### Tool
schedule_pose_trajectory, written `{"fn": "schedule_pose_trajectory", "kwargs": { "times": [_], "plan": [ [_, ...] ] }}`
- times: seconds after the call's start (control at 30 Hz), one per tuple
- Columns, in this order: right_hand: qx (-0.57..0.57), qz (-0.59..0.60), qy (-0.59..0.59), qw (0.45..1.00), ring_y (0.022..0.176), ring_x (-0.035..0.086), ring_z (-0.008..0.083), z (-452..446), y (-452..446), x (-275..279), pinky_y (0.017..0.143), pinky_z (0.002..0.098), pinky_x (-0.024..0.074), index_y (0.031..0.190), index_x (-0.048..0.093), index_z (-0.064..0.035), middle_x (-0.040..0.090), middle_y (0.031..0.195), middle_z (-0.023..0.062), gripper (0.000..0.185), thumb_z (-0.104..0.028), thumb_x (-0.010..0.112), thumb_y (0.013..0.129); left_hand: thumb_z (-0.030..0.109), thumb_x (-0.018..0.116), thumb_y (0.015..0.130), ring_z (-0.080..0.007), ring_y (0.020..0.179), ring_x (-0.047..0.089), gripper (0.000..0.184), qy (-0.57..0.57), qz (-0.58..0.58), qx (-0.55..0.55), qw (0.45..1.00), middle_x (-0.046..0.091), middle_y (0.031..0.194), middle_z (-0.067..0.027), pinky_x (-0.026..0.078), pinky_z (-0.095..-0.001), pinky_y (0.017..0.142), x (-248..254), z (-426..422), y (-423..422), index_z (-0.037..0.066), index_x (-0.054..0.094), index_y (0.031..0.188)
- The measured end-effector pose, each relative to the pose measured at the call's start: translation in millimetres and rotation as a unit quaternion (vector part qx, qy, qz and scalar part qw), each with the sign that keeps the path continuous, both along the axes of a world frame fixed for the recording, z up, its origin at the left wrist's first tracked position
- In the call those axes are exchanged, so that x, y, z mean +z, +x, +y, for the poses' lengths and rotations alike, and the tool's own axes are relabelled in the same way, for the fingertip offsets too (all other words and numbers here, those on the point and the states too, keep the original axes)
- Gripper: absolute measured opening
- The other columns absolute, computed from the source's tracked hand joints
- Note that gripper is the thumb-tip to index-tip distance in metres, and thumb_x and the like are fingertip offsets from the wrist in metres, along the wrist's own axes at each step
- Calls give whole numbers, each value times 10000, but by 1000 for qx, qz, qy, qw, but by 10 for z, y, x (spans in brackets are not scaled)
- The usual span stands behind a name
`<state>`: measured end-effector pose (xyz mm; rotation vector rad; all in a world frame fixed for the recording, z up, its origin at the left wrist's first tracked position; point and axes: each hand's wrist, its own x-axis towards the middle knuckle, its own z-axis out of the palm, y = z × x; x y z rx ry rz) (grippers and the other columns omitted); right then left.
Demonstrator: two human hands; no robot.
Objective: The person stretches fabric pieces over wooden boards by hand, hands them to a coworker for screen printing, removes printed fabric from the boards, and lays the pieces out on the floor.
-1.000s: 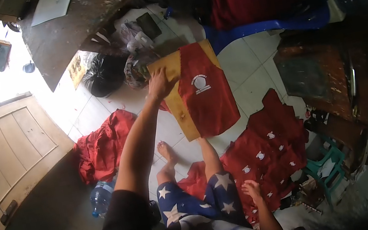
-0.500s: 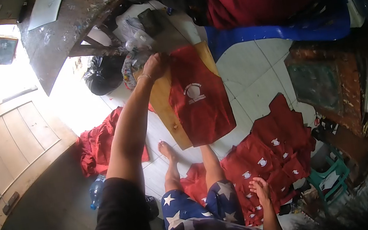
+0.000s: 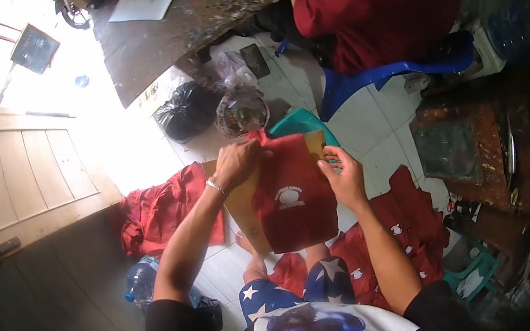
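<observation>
A piece of red fabric with a white round print lies over a flat wooden board, above my legs. My left hand, with a bracelet at the wrist, is closed at the upper left of the board, gripping the fabric's bunched top edge. At the board's right edge, my right hand has its fingers curled round the side, with the thumb towards the front. Part of the board is hidden behind the fabric.
Printed red pieces spread over the floor at right, and a red heap lies at left. Beyond the board are a teal basin, a black bag and a blue chair with a seated person. A worktable stands ahead.
My right hand has risen from beside my leg to the board's right edge. The board and fabric have come lower and nearer in view, and the teal basin now shows behind them.
</observation>
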<state>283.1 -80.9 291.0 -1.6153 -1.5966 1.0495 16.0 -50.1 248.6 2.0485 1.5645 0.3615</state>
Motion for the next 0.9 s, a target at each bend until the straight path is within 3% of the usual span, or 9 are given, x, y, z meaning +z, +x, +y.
{"fn": "schedule_pose_trajectory", "kwargs": {
  "times": [0.07,0.13,0.27,0.37,0.47,0.57,0.67,0.73,0.9],
  "plan": [
    [-10,0,-16,1000,810,678,223,-201,-439,117,720,316,532,1072,611,44,688,926,164,348,-206,691,842,440,640,838,-318,676,619,375,21,-5,13,1000,599,684,-102,456,-448,581,123,-374,-207,89,569,727],
    [-9,-2,-74,997,751,668,168,-467,-821,167,690,284,518,1037,634,22,698,888,113,351,-269,698,852,463,644,825,-301,668,624,390,10,-15,45,999,603,691,-96,464,-435,580,190,-753,-457,94,575,721],
    [88,8,-239,967,788,650,121,-905,-1357,-26,713,263,500,1021,655,3,695,886,56,328,-297,666,891,500,638,809,-279,689,645,422,47,-59,70,995,633,730,-81,493,-401,600,213,-1555,-967,88,587,728],
    [47,295,-299,906,853,639,116,-1346,-1851,7,788,263,496,1042,651,16,685,955,49,255,-211,580,950,534,606,814,-264,728,660,447,82,-27,77,993,650,767,-78,502,-395,645,245,-2186,-1329,89,607,767],
    [50,346,-404,845,902,655,163,-1684,-2237,205,814,295,530,1104,608,21,667,1047,93,230,-145,515,974,489,556,862,-241,822,653,390,64,-16,78,995,644,841,-67,475,-359,748,147,-2761,-1673,105,615,829],
    [27,356,-376,855,908,667,179,-1970,-2429,114,821,300,537,1083,626,45,681,1023,116,225,-117,532,959,381,550,889,-221,828,633,253,77,-17,106,991,600,873,-39,464,-368,738,-252,-3364,-2049,135,600,920],
    [13,350,-355,867,903,670,185,-2152,-2571,162,802,306,547,1073,626,42,680,1029,121,211,-106,535,954,357,548,897,-217,821,627,227,55,34,125,990,600,874,-43,459,-353,741,-197,-4028,-2564,138,597,929],
    [23,340,-355,871,907,669,190,-2191,-2506,175,808,311,543,1068,627,42,679,1038,122,211,-112,542,952,366,550,897,-235,817,620,238,66,19,252,965,599,866,-52,469,-366,731,-590,-4535,-2771,135,607,899],
    [114,262,-303,909,730,597,115,-2335,-2493,49,676,256,475,908,642,28,646,863,38,156,-102,561,939,304,573,901,-362,795,615,231,-90,0,437,895,624,840,-150,484,-449,658,-863,-5541,-3475,77,599,869]
  ]
}}
